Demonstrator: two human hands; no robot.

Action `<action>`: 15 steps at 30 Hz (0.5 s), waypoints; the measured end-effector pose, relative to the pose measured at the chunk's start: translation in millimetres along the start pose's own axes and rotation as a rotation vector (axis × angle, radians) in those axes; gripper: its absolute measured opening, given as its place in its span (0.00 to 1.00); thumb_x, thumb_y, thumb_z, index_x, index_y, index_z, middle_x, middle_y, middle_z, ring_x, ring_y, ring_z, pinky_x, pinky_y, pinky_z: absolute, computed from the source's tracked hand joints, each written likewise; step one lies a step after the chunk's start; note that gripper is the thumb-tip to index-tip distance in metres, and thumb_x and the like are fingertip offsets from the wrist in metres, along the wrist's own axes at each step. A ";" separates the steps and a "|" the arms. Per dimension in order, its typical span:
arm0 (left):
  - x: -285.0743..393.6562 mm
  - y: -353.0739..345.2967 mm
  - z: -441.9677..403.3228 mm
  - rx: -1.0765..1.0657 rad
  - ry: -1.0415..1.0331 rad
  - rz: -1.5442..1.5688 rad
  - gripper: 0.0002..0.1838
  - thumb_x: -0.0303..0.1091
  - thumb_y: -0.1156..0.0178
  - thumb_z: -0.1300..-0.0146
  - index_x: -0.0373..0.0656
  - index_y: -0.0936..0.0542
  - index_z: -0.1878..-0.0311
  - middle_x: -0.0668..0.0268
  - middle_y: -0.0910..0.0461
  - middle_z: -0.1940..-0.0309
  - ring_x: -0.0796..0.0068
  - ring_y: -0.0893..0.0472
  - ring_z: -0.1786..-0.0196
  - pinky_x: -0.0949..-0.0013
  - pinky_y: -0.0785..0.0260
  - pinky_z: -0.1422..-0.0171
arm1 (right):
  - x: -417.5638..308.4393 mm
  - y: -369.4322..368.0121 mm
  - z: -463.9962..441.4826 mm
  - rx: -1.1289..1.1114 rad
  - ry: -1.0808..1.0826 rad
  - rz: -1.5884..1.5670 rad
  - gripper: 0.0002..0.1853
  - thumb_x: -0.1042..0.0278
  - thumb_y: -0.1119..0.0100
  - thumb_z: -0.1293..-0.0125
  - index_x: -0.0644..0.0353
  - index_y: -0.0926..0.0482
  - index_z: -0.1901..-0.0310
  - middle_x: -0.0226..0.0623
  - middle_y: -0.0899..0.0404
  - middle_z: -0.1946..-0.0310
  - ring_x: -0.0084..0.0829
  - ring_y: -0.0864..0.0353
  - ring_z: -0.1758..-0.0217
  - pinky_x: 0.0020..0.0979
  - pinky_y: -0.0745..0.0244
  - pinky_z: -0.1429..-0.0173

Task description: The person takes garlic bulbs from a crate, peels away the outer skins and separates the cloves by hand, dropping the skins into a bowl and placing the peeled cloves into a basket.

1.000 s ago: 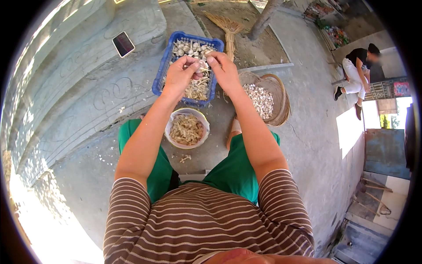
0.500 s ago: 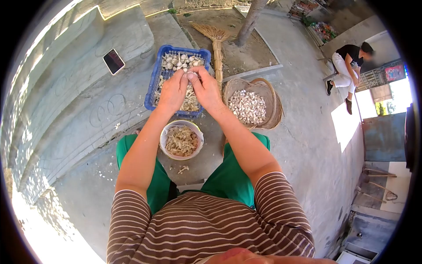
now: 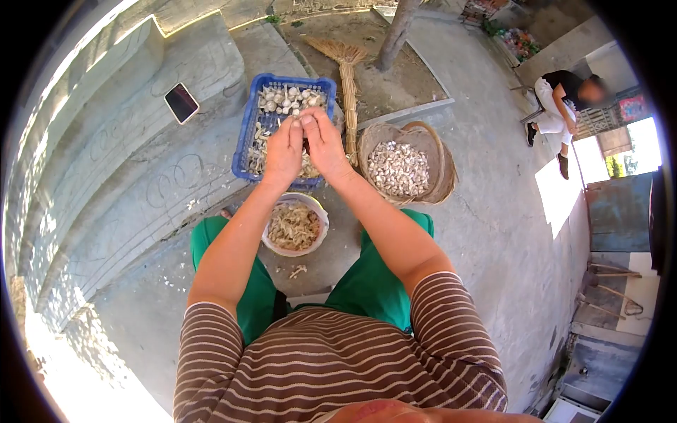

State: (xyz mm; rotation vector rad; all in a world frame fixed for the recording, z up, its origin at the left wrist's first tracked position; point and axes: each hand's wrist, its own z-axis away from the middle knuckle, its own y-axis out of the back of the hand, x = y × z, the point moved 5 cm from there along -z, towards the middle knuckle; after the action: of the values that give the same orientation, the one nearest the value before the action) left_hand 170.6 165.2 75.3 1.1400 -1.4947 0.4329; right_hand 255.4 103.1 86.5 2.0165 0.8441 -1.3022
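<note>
My left hand (image 3: 283, 151) and my right hand (image 3: 324, 146) meet over a blue plastic crate (image 3: 245, 134), fingers pinched together. Between the fingertips they share a garlic bulb, mostly covered by thumbs and fingers. Whole garlic bulbs (image 3: 278, 100) lie at the crate's far end, and papery stalks and skins (image 3: 259, 141) fill its nearer part. Right of my hands, a wicker basket (image 3: 444, 169) holds a heap of loose garlic cloves (image 3: 397, 169). Below my wrists is a white bucket (image 3: 324, 227) full of garlic skins (image 3: 293, 225).
A straw broom (image 3: 348, 92) lies beyond the crate, near a tree trunk (image 3: 398, 35). On the concrete ledge at left rests a phone (image 3: 182, 103). Another person (image 3: 557, 102) sits at the far right. Scraps (image 3: 298, 271) lie on the ground between my knees.
My hands stay together over the crate, but the pale garlic at my fingertips is more covered now. The seated person leans slightly differently. The view has shifted a little.
</note>
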 end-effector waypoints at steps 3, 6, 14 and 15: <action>-1.7 -2.3 1.9 0.003 0.018 0.035 0.15 0.39 0.56 0.29 0.37 0.28 0.62 0.46 0.25 0.75 0.46 0.24 0.72 0.56 0.32 0.66 | 6.2 -0.9 0.6 -0.020 -0.092 -0.088 0.09 0.63 0.56 0.27 0.58 0.28 0.56 0.28 0.28 0.69 0.16 0.34 0.72 0.20 0.35 0.71; -8.5 -4.5 0.2 0.029 -0.017 0.047 0.15 0.39 0.57 0.29 0.38 0.28 0.65 0.53 0.25 0.79 0.57 0.25 0.77 0.61 0.33 0.72 | 11.4 0.1 2.8 0.005 -0.182 -0.259 0.10 0.60 0.56 0.27 0.56 0.28 0.58 0.25 0.31 0.71 0.15 0.37 0.75 0.19 0.38 0.74; -33.6 -2.2 -11.1 -0.005 0.432 0.499 0.15 0.38 0.55 0.30 0.40 0.30 0.71 0.69 0.32 0.82 0.80 0.33 0.81 0.73 0.38 0.79 | 7.8 -3.6 0.1 -0.091 -0.349 -0.600 0.11 0.58 0.54 0.28 0.55 0.28 0.57 0.26 0.31 0.74 0.17 0.37 0.80 0.19 0.43 0.78; -47.3 0.1 -15.2 -0.056 0.434 0.439 0.12 0.37 0.53 0.32 0.39 0.26 0.66 0.68 0.29 0.79 0.79 0.31 0.79 0.73 0.35 0.75 | 3.3 -3.8 -0.1 -0.070 -0.387 -0.606 0.11 0.58 0.52 0.28 0.56 0.28 0.55 0.27 0.31 0.75 0.17 0.36 0.80 0.20 0.43 0.78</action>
State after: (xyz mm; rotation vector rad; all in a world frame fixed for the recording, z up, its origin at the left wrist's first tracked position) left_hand 173.1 196.5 36.8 0.6125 -1.3497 0.8738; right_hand 253.6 106.3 83.0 1.4187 1.3368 -1.8768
